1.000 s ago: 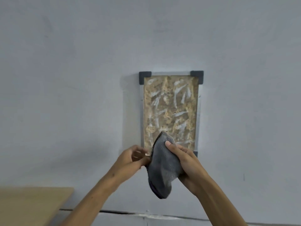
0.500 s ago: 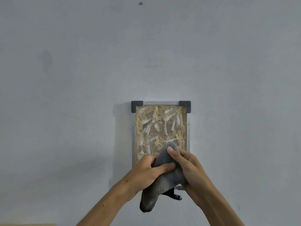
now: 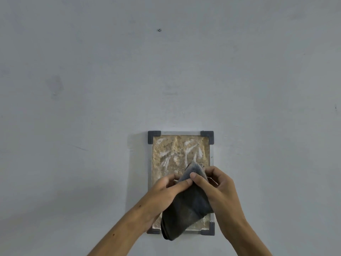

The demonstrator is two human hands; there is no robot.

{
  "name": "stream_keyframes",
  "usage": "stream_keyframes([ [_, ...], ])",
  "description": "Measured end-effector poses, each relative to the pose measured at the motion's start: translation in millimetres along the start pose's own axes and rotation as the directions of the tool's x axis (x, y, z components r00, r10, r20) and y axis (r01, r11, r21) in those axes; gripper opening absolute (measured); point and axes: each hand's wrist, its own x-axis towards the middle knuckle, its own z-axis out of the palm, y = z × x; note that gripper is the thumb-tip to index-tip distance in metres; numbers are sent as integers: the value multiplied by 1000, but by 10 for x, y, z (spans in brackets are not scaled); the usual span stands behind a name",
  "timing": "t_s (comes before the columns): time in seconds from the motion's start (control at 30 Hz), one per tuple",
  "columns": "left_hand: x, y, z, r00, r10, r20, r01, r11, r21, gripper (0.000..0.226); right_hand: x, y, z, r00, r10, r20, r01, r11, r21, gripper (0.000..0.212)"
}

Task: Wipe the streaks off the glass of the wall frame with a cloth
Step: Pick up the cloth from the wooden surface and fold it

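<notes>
Gripping a dark grey folded cloth (image 3: pixel 186 209) between them, the left hand (image 3: pixel 164 193) and right hand (image 3: pixel 217 189) pinch its upper edge before the streaked glass (image 3: pixel 177 154) of a rectangular black-cornered wall frame (image 3: pixel 207 136), covering its lower half.

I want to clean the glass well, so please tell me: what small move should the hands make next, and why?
Probably gather the grey cloth into the right hand and press it on the upper glass. Both hands, the left hand too, pinch the cloth in front of the wall frame, seemingly not yet wiping, while white streaks remain above them.
</notes>
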Motion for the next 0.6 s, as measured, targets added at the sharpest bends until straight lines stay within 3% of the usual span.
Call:
stream_keyframes([
  [0.1, 53, 23, -31, 999, 23, -28, -24, 1000, -19, 47, 14, 2, -49, 998, 52, -32, -51, 999, 7, 43],
  [0.3, 60, 174, -21, 992, 122, -44, -123, 992, -16, 30, 8, 10, -181, 986, 137, -94, -139, 990, -17, 59],
  [0.47, 68, 337, 8, 980, 165, -106, -172, 983, -59, 28, -39, -42, -296, 994, 96, 61, -89, 989, -119, 32],
  [0.6, 78, 400, 48, 978, 177, -110, -176, 984, 21, 26, -23, -56, -254, 997, -6, 75, 28, 955, -296, 36],
])
